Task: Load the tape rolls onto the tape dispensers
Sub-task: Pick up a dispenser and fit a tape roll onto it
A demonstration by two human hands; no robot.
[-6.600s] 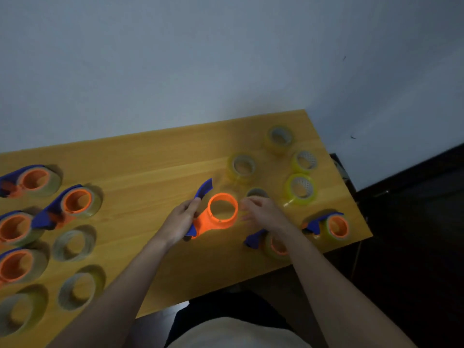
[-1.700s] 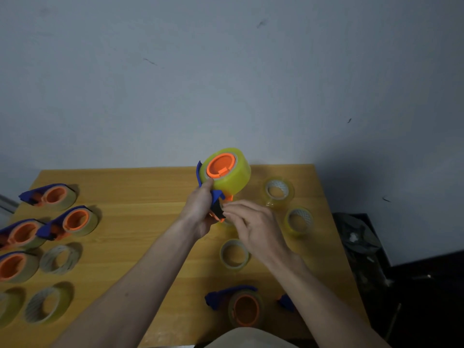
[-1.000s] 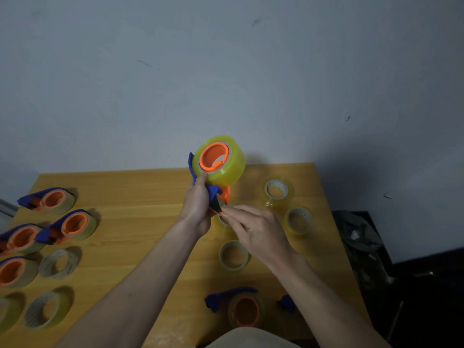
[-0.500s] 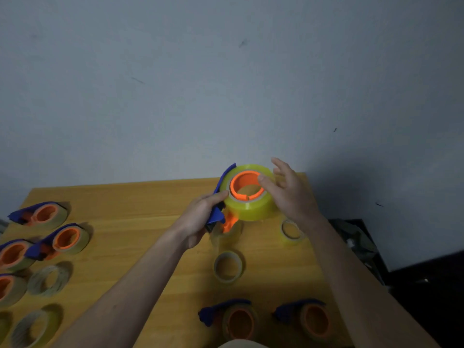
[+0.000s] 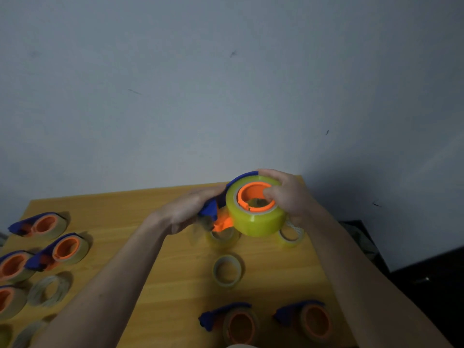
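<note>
Gripping yellow tape roll (image 5: 258,222), label-free

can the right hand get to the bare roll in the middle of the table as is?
Probably not yet. The right hand grips the yellow roll on the held dispenser. The bare roll lies uncovered below it, so once the hand lets go the way looks free.

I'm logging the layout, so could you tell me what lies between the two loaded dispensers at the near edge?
In the head view, only bare wooden table shows between the left near dispenser and the right near dispenser.
</note>
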